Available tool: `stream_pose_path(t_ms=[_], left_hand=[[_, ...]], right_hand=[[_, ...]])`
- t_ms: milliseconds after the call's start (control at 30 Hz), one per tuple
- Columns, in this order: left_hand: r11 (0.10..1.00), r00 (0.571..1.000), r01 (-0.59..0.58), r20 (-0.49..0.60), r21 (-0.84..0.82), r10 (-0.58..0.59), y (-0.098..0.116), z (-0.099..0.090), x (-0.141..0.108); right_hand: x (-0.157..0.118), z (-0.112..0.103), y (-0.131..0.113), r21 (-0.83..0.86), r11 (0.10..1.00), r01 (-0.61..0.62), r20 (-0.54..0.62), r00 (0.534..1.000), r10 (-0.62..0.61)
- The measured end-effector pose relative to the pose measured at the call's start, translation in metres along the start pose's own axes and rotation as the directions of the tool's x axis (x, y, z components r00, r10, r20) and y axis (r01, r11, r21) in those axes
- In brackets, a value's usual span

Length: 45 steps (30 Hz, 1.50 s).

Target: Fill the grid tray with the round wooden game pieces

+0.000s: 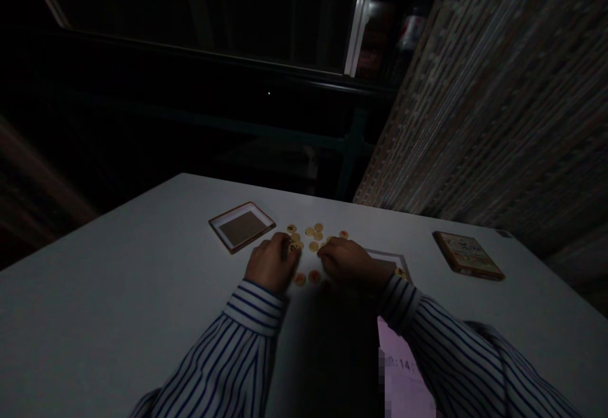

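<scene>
Nearest, a lit pink screen (406, 373) lies partly under the right sleeve (456, 348); the digits "14" can be read, the rest not surely. Beyond it, small round discs (314, 276) lie loose on the white table (156, 259), between and just ahead of both hands. The left hand (270, 265) is curled, fingertips narrowly set at a dark-marked disc (294, 247); whether it is gripped cannot be told. The right hand (346, 258) has its fingers drawn in; its hold, if any, is hidden. The discs appear light, stiff and sturdy, perhaps a little slippery; take each by opposite edges. Some bear red marks, others dark, too small to read. An open tray (242, 227) stands beyond the left hand, a pale-edged one (393, 255) partly behind the right forearm. The flat box (468, 255) at far right carries dark lettering, illegible here. Farther back, beside the curtain (418, 114), the bottle's red-and-white label (411, 31) shows no readable brand.
</scene>
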<state>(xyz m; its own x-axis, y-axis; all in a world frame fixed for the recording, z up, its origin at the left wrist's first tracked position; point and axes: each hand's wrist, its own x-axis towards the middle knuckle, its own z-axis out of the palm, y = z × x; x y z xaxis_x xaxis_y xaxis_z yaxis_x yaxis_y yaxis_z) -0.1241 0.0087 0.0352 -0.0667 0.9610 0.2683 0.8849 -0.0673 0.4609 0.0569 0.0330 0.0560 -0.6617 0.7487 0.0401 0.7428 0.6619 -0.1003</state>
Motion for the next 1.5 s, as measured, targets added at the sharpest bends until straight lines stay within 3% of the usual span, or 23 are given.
stream_pose_path(t_ms=[267, 400, 500, 733, 1000, 1200, 1500], left_hand=[[0.921, 0.956, 0.021, -0.261, -0.389, -0.132, -0.009, -0.013, 0.006], [0.841, 0.919, 0.009, -0.327, -0.542, -0.221, -0.003, -0.019, 0.004], [0.827, 0.903, 0.013, -0.349, -0.561, -0.251, 0.001, -0.021, 0.004], [0.901, 0.923, -0.125, -0.383, -0.416, -0.048, 0.001, -0.01, 0.001], [0.914, 0.912, -0.307, -0.357, -0.267, 0.202, 0.028, 0.01, -0.013], [0.909, 0.918, -0.347, -0.282, -0.23, 0.279, 0.048, 0.023, -0.022], [0.88, 0.895, -0.42, -0.261, -0.223, 0.361, 0.066, 0.039, -0.027]], right_hand=[[-0.003, -0.001, 0.005, 0.03, 0.999, -0.012, -0.012, 1.0, 0.012], [-0.003, -0.002, 0.006, 0.038, 0.999, 0.0, -0.026, 1.0, 0.001], [-0.004, -0.003, 0.007, 0.049, 0.999, 0.006, -0.05, 0.999, -0.004], [-0.017, -0.009, 0.013, 0.108, 0.993, -0.037, -0.134, 0.99, 0.051], [-0.036, -0.018, 0.028, 0.268, 0.959, -0.087, -0.268, 0.95, 0.161], [-0.056, -0.022, 0.04, 0.372, 0.921, -0.113, -0.324, 0.914, 0.243], [-0.07, -0.031, 0.056, 0.428, 0.898, -0.101, -0.322, 0.911, 0.256]])
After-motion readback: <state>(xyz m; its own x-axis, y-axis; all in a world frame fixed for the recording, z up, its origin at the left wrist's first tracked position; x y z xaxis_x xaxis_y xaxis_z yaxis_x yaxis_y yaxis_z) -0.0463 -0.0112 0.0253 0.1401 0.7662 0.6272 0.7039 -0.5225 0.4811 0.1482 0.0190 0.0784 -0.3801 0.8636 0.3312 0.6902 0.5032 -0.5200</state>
